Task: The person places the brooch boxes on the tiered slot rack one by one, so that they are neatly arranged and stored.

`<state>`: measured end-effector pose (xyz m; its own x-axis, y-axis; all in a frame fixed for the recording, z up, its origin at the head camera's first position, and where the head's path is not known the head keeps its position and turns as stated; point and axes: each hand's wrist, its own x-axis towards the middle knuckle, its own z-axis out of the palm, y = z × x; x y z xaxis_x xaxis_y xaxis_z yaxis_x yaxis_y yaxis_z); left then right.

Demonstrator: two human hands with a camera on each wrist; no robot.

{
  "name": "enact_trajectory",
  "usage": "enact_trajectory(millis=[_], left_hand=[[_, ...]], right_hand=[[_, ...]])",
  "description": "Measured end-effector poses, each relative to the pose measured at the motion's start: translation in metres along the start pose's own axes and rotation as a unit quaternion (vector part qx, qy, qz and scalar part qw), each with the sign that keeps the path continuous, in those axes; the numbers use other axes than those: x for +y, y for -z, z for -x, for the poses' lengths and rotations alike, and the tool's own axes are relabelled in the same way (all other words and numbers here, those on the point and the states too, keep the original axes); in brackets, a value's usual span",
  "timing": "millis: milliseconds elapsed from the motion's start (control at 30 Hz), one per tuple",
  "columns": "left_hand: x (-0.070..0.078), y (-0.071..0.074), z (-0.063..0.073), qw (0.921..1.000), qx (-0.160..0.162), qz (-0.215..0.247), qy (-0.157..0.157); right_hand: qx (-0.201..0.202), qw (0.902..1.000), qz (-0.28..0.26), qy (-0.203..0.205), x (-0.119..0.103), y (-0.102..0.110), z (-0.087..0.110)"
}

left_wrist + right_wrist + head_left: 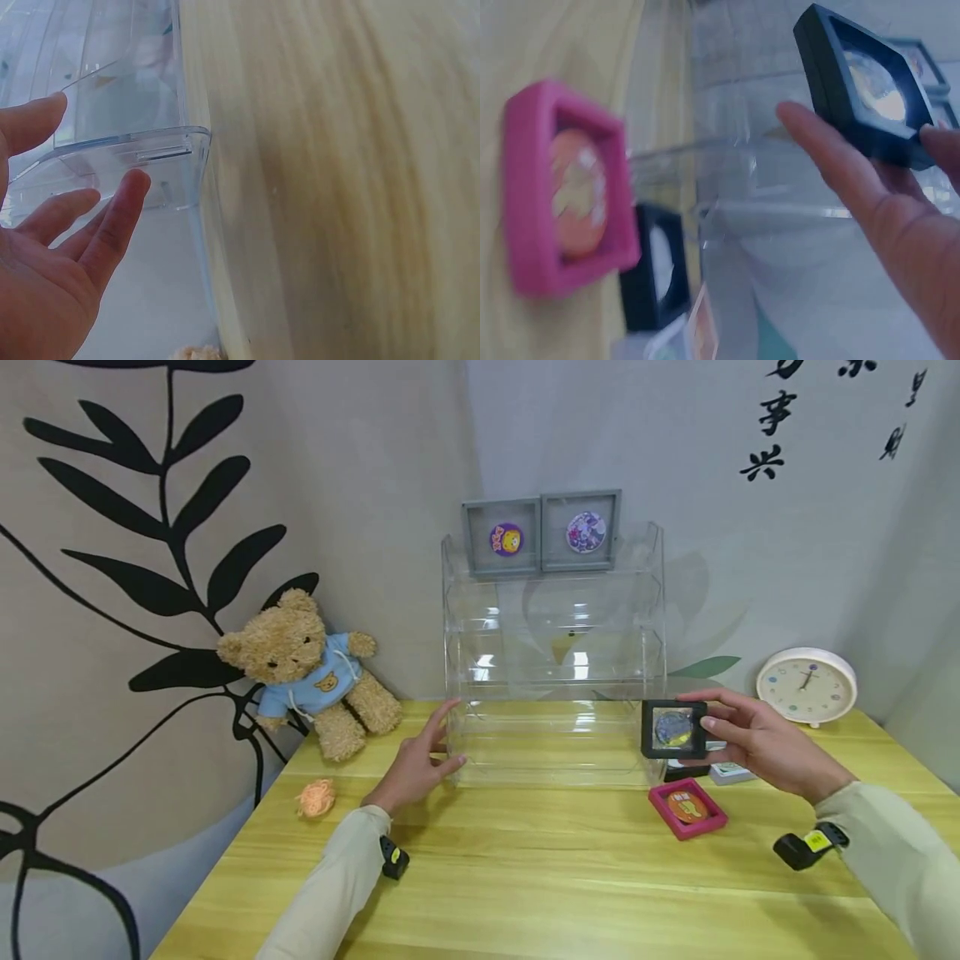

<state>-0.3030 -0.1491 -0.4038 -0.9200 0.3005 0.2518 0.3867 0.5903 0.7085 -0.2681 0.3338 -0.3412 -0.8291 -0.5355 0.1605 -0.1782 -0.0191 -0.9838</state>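
Note:
My right hand (750, 735) pinches a black square frame (673, 728) with a round badge inside, held upright in front of the right end of a clear tiered acrylic rack (555, 635); the black frame (866, 82) shows at the fingertips (810, 124) in the right wrist view. My left hand (420, 760) is open, its straight fingers (120, 214) touching the lower left corner of the rack (131, 150). Two grey frames (542, 531) with badges stand on the rack's top tier.
A pink frame (687, 807) with an orange badge lies on the wooden table (525, 877), beside another black frame (656, 274) and a white one (731, 771). A teddy bear (311, 672), an orange ball (316, 797) and a white clock (806, 685) stand around.

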Motion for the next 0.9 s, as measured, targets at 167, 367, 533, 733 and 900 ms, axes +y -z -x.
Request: enact_trajectory(millis=[167, 367, 533, 733, 900], left_hand=[[0.001, 0.001, 0.000, 1.0000, -0.002, 0.001, -0.002], [0.001, 0.001, 0.000, 1.0000, -0.002, 0.003, 0.003], [0.002, 0.002, 0.000, 1.0000, 0.002, 0.006, -0.002], [0.002, 0.001, 0.000, 1.0000, -0.004, 0.008, -0.002], [0.002, 0.001, 0.001, 0.9999, -0.006, 0.010, 0.001]], right_hand=[[0.040, 0.9989, 0.001, 0.024, -0.012, -0.016, -0.026], [0.094, 0.9949, 0.007, 0.037, -0.037, -0.038, -0.058], [0.128, 0.9907, 0.020, 0.041, -0.060, -0.047, -0.084], [0.174, 0.9828, 0.034, 0.054, -0.081, -0.050, -0.114], [0.202, 0.9763, 0.036, 0.069, -0.098, -0.054, -0.143]])
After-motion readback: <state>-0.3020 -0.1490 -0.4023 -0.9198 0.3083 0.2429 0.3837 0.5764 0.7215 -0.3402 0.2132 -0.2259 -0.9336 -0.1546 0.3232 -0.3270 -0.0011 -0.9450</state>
